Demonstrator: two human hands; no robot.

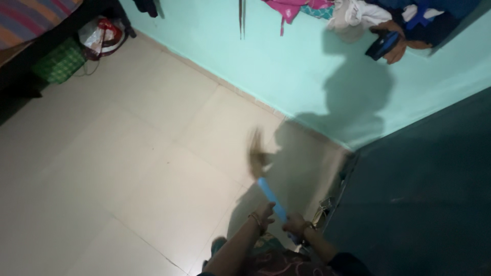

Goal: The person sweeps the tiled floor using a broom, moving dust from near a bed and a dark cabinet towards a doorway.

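Observation:
Both my hands grip a broom by its light blue handle (pixel 270 193). My left hand (pixel 265 210) holds the handle higher up, and my right hand (pixel 295 223) holds it near the end. The brown bristle head (pixel 257 152) is blurred just above the pale tiled floor (pixel 128 153), near the corner where the turquoise wall (pixel 286 66) meets a dark teal door (pixel 419 194). A bangle shows on each wrist.
At the top left are a green basket (pixel 59 62) and a plastic bag (pixel 101 35) beside a dark bed frame with a striped cover. Clothes (pixel 358 14) hang on the wall at the top right. My shadow falls over the corner.

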